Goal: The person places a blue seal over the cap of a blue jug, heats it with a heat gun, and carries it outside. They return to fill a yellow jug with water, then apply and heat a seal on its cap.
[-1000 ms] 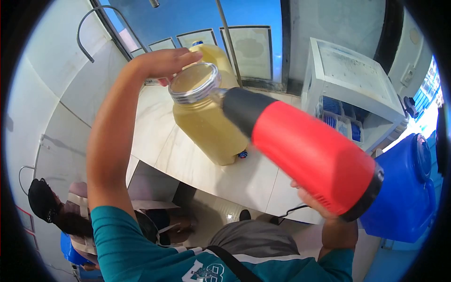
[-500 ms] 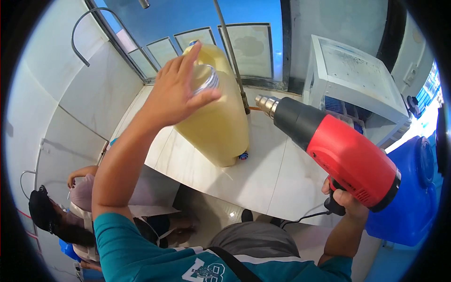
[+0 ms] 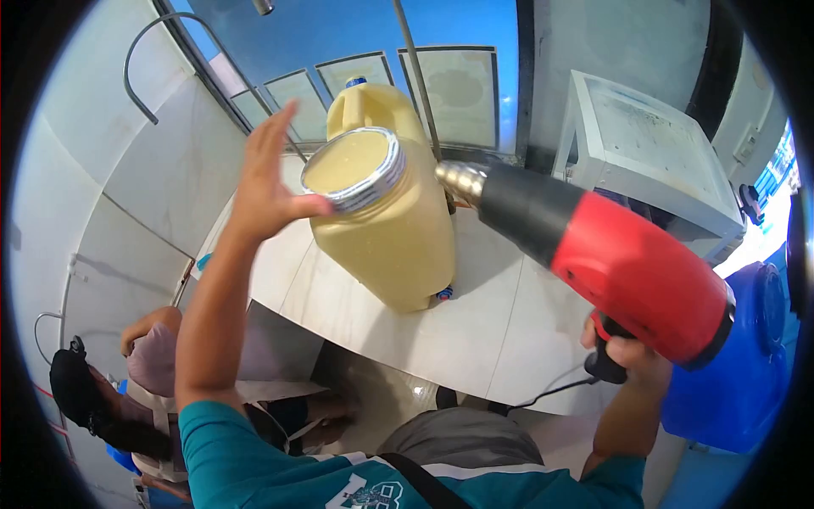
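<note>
A yellowish plastic jug (image 3: 386, 246) stands on the pale tiled counter (image 3: 356, 335), its round cap (image 3: 349, 165) ringed by a silvery, printed band. Just left of the cap, my left hand (image 3: 270, 191) is raised with fingers spread, slightly blurred, and holds nothing; its thumb is close to the band. My right hand (image 3: 632, 352) grips the handle of a red and black heat gun (image 3: 632, 263). The gun's metal nozzle (image 3: 462, 181) points left at the jug, a short way right of the cap.
A white shelf unit (image 3: 657, 148) stands at the back right, and a blue container (image 3: 729, 365) at the right. A thin pipe rises behind the jug. The gun's black cord (image 3: 551, 394) crosses the counter's front edge. Another person (image 3: 153, 365) is at the lower left.
My left hand has moved left off the top of the jug, uncovering the cap. The heat gun's nozzle has shifted slightly left, nearer the jug.
</note>
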